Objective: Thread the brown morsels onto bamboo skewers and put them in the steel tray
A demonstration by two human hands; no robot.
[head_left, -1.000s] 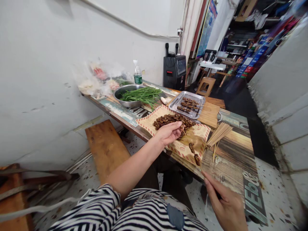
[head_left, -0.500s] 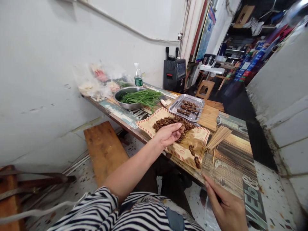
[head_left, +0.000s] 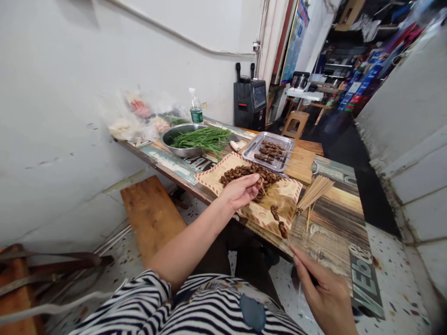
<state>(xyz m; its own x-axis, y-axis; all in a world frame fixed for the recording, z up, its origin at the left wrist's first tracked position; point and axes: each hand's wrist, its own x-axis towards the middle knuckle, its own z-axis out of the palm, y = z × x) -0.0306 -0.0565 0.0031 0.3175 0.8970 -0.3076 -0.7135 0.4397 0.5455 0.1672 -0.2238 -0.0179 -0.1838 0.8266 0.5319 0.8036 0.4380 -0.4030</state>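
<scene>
Over the striped paper (head_left: 287,193) on the desk (head_left: 337,225), the left hand (head_left: 242,190) has its fingers pinched on a small brown piece (head_left: 259,180) at the far end of a skewer (head_left: 267,197). The right hand (head_left: 326,286), off the paper's near right corner, grasps the skewer's other end between its fingers. Two more threaded pieces (head_left: 282,229) sit between the hands. A brown heap (head_left: 237,173) lies on the paper; loose sticks (head_left: 316,191) lie just right of it, a metal tray (head_left: 252,149) behind it.
</scene>
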